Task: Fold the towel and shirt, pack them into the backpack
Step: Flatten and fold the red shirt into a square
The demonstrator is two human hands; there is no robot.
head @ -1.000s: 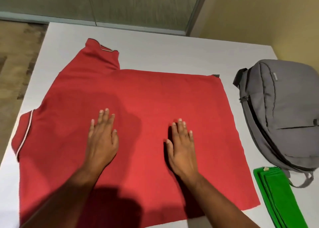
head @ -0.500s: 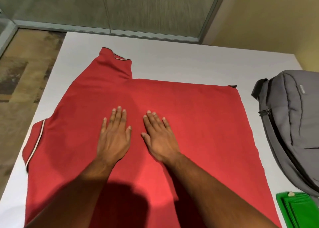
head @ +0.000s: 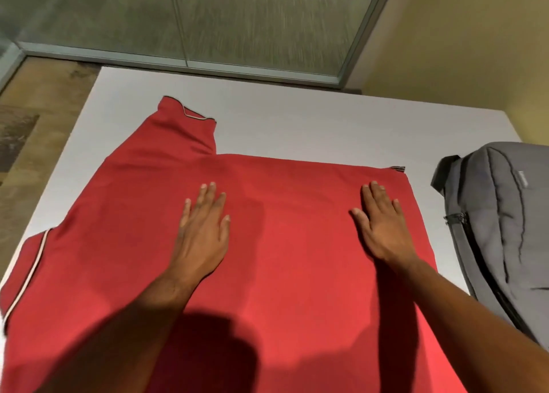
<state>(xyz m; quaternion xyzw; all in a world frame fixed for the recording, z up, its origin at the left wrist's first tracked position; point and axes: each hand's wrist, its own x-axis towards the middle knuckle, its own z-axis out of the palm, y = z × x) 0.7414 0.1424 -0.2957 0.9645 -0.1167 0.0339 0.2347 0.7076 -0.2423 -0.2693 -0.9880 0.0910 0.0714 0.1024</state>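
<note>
both palms flat on the red shirt

a red shirt [head: 297, 259] lies spread on a white table [head: 282, 119], covering most of it. at the far left one sleeve [head: 26, 273], edged with pale trim, reaches the table's edge; a second sleeve [head: 184, 131] points away from the person. the left hand [head: 205, 229] rests palm down near the shirt's middle, fingers straight and slightly spread, holding nothing. the right hand [head: 383, 226] lies flat the same way near the shirt's right hem. just beyond that hem, a grey backpack [head: 499, 229] lies on the table, apart from the shirt.
</note>
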